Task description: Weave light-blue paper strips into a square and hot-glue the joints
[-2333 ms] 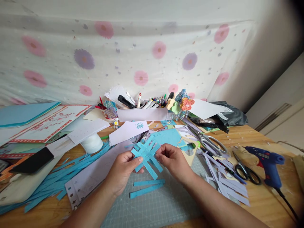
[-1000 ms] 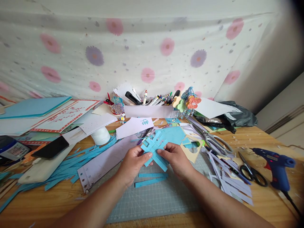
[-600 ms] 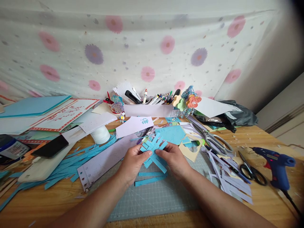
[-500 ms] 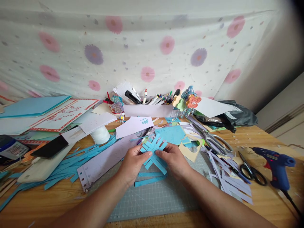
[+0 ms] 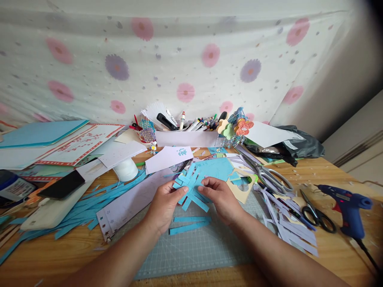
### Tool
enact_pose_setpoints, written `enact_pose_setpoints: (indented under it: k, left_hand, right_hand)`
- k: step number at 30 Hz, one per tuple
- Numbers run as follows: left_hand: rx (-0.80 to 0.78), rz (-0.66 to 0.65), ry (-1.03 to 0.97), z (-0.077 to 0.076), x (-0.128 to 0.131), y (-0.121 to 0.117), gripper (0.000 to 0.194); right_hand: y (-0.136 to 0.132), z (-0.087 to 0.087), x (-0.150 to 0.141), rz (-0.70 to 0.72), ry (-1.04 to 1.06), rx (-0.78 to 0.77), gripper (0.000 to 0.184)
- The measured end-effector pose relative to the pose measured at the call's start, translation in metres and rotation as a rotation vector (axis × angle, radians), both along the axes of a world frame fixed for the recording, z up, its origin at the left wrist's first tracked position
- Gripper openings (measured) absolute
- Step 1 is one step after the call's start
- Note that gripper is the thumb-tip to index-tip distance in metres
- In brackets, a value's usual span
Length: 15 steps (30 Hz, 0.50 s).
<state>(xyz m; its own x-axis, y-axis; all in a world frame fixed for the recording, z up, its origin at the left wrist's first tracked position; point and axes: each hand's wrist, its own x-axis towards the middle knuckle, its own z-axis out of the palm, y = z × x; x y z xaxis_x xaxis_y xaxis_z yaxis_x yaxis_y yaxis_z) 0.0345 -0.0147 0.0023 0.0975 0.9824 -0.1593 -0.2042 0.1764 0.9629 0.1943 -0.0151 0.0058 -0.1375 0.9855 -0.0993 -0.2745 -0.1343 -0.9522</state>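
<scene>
Left hand (image 5: 166,204): narrow pinch, thumb on top of the woven blue strips (image 5: 190,188) at their left side, fingers behind
Right hand (image 5: 220,199): thumb and forefinger close together, touching the weave's right side; cannot tell if paper is clamped between them
Woven blue strips: between the hands, above the cutting mat (image 5: 194,255), loose ends fanning outward
Loose strips (image 5: 190,228): two, blue, lying on the mat just below the weave
Blue sheet (image 5: 220,169): beyond the weave, near the right hand
Jar (image 5: 13,189): dark blue, at the left edge, white label with print too small to read
Black bag (image 5: 308,145): far right, pale label, writing illegible
Glue gun (image 5: 347,201): blue, right side, small red light, markings unreadable
Scissors (image 5: 317,215): black-handled, between the purple scraps (image 5: 295,235) and glue gun
</scene>
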Motion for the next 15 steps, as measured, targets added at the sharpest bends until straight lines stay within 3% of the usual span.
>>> enact_pose_setpoints:
  k: [8, 15]
  left_hand:
    - [0.072, 0.041, -0.027, 0.012, -0.008, 0.004, 0.045]
    - [0.273, 0.02, 0.187, 0.007, -0.012, 0.007, 0.033]
  right_hand:
    - [0.0, 0.001, 0.0, 0.05, -0.122, -0.006, 0.03]
    - [-0.002, 0.003, 0.0, 0.109, -0.209, -0.001, 0.026]
